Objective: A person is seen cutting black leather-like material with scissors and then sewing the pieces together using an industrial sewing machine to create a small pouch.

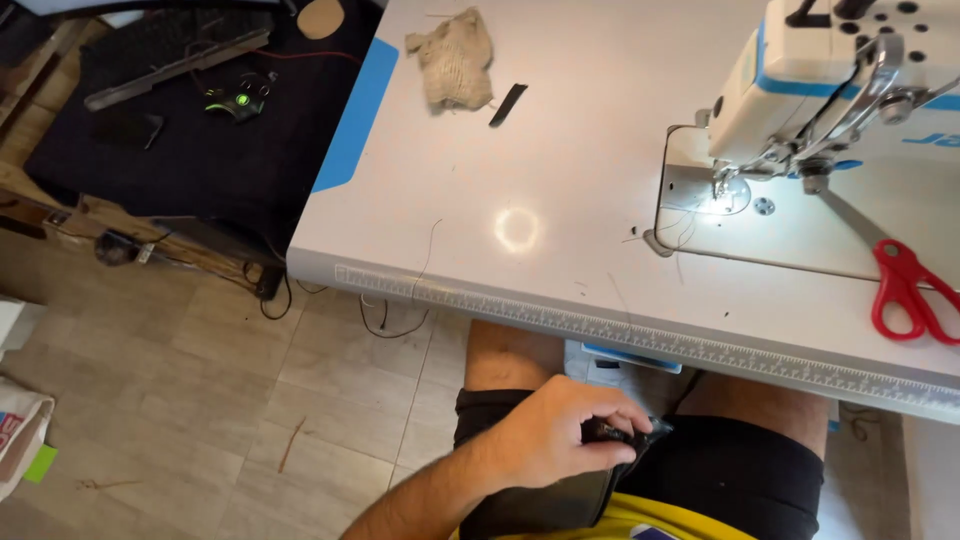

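Our left hand (560,440) rests in our lap, fingers grasping a small black fabric piece (625,435), below the white sewing table (480,200); red scissors (905,285) lie near the sewing machine (830,80).

Scissors (905,285) on table (560,170), R of machine (830,80); rag (452,58) far L.

A white soft bag with red and blue print (18,432) sits on the tiled floor at the far left edge — only partly in view — with a small green slip (42,463) just beside its lower corner. No screens or signs show.
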